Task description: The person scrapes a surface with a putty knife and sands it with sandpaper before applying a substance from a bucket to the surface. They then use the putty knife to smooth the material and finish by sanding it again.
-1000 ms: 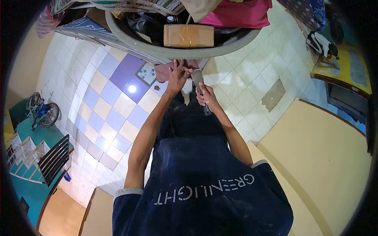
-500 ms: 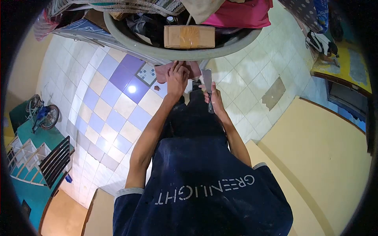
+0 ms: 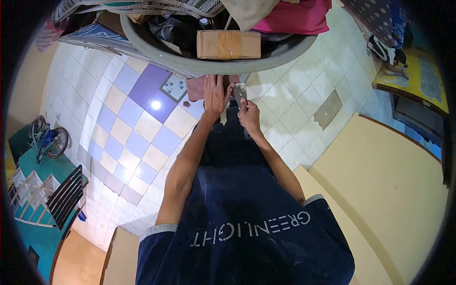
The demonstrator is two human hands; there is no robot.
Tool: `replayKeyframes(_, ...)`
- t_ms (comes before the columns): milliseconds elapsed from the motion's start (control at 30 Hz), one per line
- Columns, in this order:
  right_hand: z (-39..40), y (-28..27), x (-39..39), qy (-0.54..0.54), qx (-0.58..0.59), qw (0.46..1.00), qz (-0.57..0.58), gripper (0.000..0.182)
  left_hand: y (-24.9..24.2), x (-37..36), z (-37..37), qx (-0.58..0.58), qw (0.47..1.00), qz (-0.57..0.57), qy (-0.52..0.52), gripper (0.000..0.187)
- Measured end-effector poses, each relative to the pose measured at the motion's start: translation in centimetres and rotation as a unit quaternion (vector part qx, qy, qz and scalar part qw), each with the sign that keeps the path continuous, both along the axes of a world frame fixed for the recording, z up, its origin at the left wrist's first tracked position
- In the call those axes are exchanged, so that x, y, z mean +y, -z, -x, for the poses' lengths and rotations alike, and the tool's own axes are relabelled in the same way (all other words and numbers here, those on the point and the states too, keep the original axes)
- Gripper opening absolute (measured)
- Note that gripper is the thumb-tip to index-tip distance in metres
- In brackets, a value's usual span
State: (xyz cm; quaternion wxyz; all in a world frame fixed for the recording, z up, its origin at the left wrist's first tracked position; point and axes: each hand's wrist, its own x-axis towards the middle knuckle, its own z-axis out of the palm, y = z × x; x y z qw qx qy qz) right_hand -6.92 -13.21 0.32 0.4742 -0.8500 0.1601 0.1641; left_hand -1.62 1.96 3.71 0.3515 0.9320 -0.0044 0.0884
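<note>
Two bare hands, close together, right in the middle of the action! The right hand [image 3: 248, 117] has its grip closed tight around a flat grey metal scraper with a dark handle [image 3: 240, 93], thumb laid along it, blade pointing forward, and there's pale, crumbly stuff right at the blade's tip. Over on the other side, the left hand [image 3: 216, 97] has its grip wide, fingers stretched long across a flat reddish-brown piece [image 3: 195, 89]; whether they press hard on it, I cannot tell. The thumb side of that hand sits just beside the scraper's blade, and what a close pairing that is!

And where's the reddish-brown piece? Just past the near rim of a big round grey tub [image 3: 190, 65], part of it hidden behind the fingers. A small reddish-brown chip [image 3: 186, 104] lies near it on the tiled floor [image 3: 121, 118], close to a square of blue-and-white mosaic [image 3: 175, 88].

The tub is loaded: a brown cardboard box with a shiny tape band [image 3: 209, 46] at the near rim, bright pink cloth [image 3: 295, 20] to the right, a beige cloth [image 3: 249, 10] between. Below the hands, a navy shirt with pale lettering [image 3: 251, 202].
</note>
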Motion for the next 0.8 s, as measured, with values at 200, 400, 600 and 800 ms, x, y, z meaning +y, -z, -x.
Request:
replayKeyframes(200, -0.6, -1.8, 0.8, 0.039, 0.043, 0.997, -0.054, 0.045, 1.6, 0.0, 0.1, 0.043, 0.995, -0.075, 0.044, 0.052)
replayKeyframes(400, 1.2, 0.2, 1.0, 0.025, -0.143, 0.983, 0.114, 0.050, 2.6, -0.3, 0.1, 0.034, 0.990, -0.132, 0.040, 0.050)
replayKeyframes(600, 0.9, -4.0, 2.0, 0.073, 0.036, 0.995, -0.052, 0.044, 2.2, -0.2, 0.2, 0.066, 0.991, -0.104, 0.050, 0.057)
replayKeyframes(800, 1.8, -5.0, 1.8, 0.118, 0.129, 0.920, -0.350, 0.039, 3.0, -0.2, 0.3, 0.055, 0.990, -0.121, 0.047, 0.060)
